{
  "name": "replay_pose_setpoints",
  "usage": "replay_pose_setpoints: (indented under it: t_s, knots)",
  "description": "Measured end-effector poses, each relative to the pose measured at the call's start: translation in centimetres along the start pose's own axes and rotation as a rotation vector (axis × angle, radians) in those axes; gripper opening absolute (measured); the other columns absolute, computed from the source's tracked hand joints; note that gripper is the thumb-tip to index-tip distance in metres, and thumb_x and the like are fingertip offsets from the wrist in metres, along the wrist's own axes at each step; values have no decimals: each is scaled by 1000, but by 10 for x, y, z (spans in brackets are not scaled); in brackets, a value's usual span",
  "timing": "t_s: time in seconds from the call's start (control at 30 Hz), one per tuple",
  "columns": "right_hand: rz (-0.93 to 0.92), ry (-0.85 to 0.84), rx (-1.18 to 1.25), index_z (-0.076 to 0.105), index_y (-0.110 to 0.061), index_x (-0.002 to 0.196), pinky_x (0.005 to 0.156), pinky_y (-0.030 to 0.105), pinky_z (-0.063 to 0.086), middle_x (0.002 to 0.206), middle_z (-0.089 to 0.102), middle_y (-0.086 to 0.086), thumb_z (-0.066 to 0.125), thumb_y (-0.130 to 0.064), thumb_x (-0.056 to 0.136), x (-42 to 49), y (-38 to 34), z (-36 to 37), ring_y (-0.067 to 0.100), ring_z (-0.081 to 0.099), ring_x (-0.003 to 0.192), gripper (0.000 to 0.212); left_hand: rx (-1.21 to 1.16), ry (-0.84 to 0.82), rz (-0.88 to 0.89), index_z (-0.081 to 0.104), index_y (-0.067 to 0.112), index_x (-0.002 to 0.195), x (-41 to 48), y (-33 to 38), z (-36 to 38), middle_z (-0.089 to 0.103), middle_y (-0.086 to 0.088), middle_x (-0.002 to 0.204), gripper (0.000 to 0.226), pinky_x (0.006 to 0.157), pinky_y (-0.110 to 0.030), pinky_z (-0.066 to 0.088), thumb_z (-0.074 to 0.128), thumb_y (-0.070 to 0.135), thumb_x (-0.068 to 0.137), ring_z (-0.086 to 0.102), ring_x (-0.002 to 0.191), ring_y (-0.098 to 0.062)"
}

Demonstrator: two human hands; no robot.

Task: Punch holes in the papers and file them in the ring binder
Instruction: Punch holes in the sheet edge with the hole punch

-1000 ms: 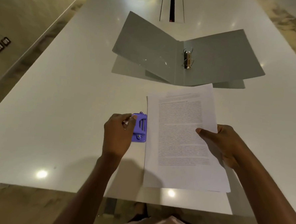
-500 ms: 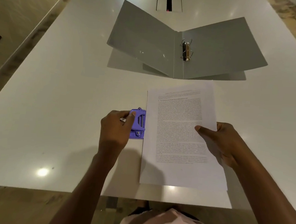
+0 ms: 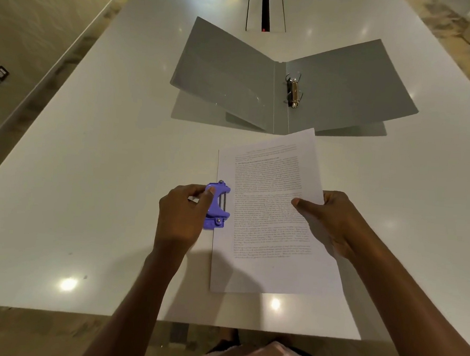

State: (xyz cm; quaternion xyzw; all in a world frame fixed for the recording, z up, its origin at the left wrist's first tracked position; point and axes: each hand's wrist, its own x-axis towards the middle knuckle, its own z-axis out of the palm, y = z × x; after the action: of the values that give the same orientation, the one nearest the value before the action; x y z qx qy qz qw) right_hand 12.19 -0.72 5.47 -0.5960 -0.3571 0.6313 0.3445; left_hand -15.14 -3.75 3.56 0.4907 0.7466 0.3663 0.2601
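On the shiny white table, the left hand grips the purple hole punch and the right hand pinches the papers.

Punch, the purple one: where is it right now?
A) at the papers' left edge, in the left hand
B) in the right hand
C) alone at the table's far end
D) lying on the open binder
A: the left hand grips the punch against the left edge of the papers.
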Motion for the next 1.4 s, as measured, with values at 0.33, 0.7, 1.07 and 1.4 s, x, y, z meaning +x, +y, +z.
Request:
replay_pose_setpoints:
  t_s: [0.33,0.7,1.07,1.4]
  knots:
    - [29,-12,-58,73,-2,112,56,14,57,105,79,2,71,-7,95,6,-2,-1,9,79,75,18,-3,-46,-32,77,13,120,2,1,-4,77,0,106,34,59,-1,43,64,37,101,66,80,-7]
    - [53,-43,-68,74,-4,110,59,18,59,104,81,2,71,-8,95,9,-4,-3,12,79,81,16,-12,-81,-77,76,12,122,3,1,-6,77,-3,107,38,65,-10,44,71,39,96,70,89,-15]
    - [63,-27,-71,75,-2,108,57,19,59,100,82,3,73,-8,93,10,-6,-2,16,80,78,16,1,-85,-83,74,11,123,5,1,-6,77,-4,110,41,69,-14,47,71,40,95,71,92,-18]
    - [41,-9,-100,73,-5,106,50,14,55,100,79,2,71,-9,95,5,-5,1,6,77,67,12,163,91,-71,67,14,100,18,15,13,72,-1,95,45,65,-20,48,49,54,103,65,74,-13]
